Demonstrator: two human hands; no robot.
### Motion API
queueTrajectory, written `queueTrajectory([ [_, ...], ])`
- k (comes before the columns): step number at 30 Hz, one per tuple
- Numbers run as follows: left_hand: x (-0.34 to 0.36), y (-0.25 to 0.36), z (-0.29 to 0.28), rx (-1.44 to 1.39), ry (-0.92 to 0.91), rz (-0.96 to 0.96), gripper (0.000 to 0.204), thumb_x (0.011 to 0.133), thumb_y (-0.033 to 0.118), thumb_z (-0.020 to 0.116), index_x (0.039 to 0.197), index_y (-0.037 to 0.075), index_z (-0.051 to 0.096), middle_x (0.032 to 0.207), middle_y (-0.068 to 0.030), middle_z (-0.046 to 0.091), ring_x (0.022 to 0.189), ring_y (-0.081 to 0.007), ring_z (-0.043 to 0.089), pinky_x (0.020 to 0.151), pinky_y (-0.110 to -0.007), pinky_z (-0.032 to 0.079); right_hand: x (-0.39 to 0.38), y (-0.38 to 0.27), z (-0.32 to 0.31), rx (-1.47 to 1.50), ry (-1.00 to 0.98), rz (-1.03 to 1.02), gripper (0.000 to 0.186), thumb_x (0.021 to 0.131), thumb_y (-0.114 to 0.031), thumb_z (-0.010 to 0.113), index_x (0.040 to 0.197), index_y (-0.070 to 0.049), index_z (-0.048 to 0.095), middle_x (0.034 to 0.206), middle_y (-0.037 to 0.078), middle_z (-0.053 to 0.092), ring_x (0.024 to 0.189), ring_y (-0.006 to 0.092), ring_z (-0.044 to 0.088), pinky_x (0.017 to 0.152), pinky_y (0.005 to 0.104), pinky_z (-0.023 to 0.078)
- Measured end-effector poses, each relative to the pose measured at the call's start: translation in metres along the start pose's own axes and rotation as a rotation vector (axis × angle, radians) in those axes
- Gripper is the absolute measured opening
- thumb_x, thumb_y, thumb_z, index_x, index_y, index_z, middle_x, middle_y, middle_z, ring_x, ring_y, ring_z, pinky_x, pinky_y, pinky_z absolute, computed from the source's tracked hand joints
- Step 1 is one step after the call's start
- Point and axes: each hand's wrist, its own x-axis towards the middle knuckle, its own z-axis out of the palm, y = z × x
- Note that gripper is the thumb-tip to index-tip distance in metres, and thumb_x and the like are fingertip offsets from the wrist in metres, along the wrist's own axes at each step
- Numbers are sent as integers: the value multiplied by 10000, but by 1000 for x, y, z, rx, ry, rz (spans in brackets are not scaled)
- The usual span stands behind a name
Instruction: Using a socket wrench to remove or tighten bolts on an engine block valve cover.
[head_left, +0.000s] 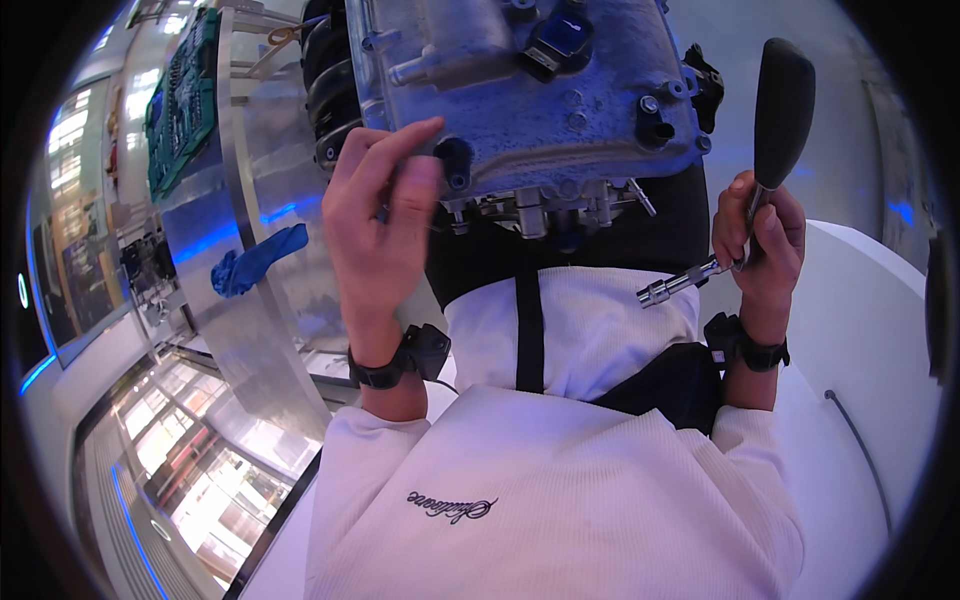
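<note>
A metal engine (500,110) with a grey cover fills the top middle of the view. My left hand (380,220) is raised at its near left corner, fingers apart and slightly blurred, with nothing visible in it. Close by its fingertips is a black plug-like part (455,160) on the cover's corner. On the right, my right hand (765,240) grips a ratchet wrench (785,120) near its head. The wrench's black handle points up, and a chrome socket piece (670,288) sticks out to the left, apart from the engine.
At left, a metal bench (205,230) carries a blue glove or cloth (258,260) and a green socket tool case (185,105). A black ribbed manifold (330,80) sits along the engine's left side. A white curved wall (860,300) stands at right.
</note>
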Motion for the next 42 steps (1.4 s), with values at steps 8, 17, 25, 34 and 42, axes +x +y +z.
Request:
queueTrajectory([
  [8,8,-2,11,142,13,142,225,716,-105,692,899,26,697,772,-62,592,645,-129,586,560,-238,454,1,-1,6,-17,60,30,437,947,-326,536,1098,84,557,624,24,465,487,72,422,441,222,367],
  [17,11,-14,14,103,72,273,273,674,-164,671,879,13,704,759,-56,601,622,-122,579,550,-229,461,0,1,4,7,109,21,432,961,-311,521,1124,88,550,638,21,462,485,69,422,432,220,358],
  [25,34,22,-35,179,427,412,30,823,-33,652,821,-22,679,819,-19,641,687,-91,553,614,-195,443,8,0,10,40,114,11,407,970,-275,500,1131,96,538,647,30,456,491,69,425,434,218,361],
  [34,26,6,-23,103,-155,35,205,933,52,523,1098,62,644,753,-58,585,654,-117,520,603,-253,434,1,-2,2,25,119,16,437,951,-313,531,1104,96,539,643,33,456,490,76,428,424,225,366],
  [42,17,-7,-3,294,-125,236,248,675,65,753,913,83,688,689,-52,539,626,-213,545,537,-297,439,1,2,-6,29,134,34,423,948,-334,541,1096,62,540,633,33,449,476,78,407,409,225,360],
])
